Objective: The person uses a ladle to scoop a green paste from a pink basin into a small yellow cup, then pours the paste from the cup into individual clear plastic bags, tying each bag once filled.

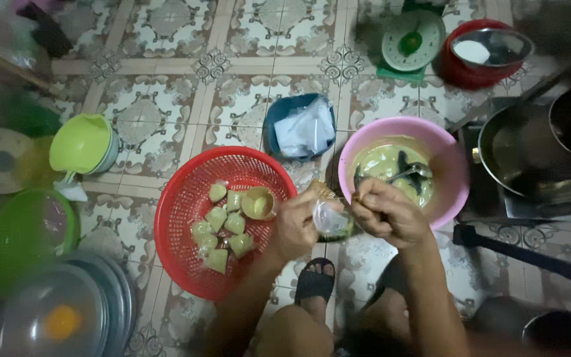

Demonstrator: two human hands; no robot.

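I see my left hand (pixel 297 225) and right hand (pixel 386 213) both gripping a small clear bag (pixel 332 221) between them, above the floor (pixel 166 86), between the red basket (pixel 180 251) of green pieces (pixel 219 231) and the pink bowl (pixel 447 158) of batter.

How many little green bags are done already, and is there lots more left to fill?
About eight filled green packets already lie in the red basket. Right now the left hand and right hand hold one small clear bag with green mix inside. Left to go: the pink bowl shows plenty of green batter, with a spoon in it.
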